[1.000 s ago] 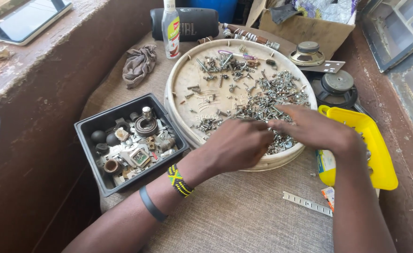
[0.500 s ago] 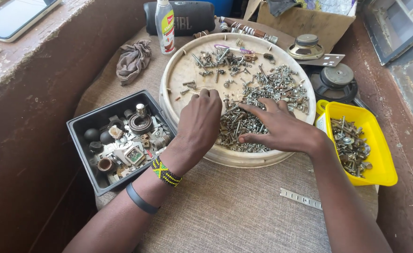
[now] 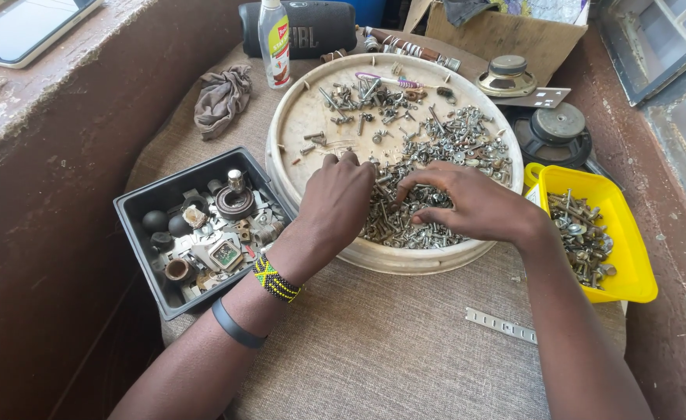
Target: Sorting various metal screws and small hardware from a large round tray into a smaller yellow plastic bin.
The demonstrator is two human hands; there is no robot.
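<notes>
1. The round cream tray (image 3: 304, 117) sits on the cloth-covered tabletop (image 3: 405, 342). It looks rigid and probably heavy with metal; its rim would be the place to take hold.
2. A black bin (image 3: 137, 214) of mixed parts stands just left of the tray, a yellow tub (image 3: 631, 257) of bolts just right; both look stiff and light-walled.
3. The heap of screws and bolts (image 3: 467, 140) fills the tray's right and near side: small, hard, loose pieces, likely slippery and best pinched singly by the shank.
4. Left hand (image 3: 339, 206) lies palm down at the heap's edge, grip loosely curled, fingertips touching the tray floor, nothing visibly held.
5. Right hand (image 3: 467, 206) rests on the heap, fingers bent into the screws; whether its grip pinches one I cannot tell.
</notes>
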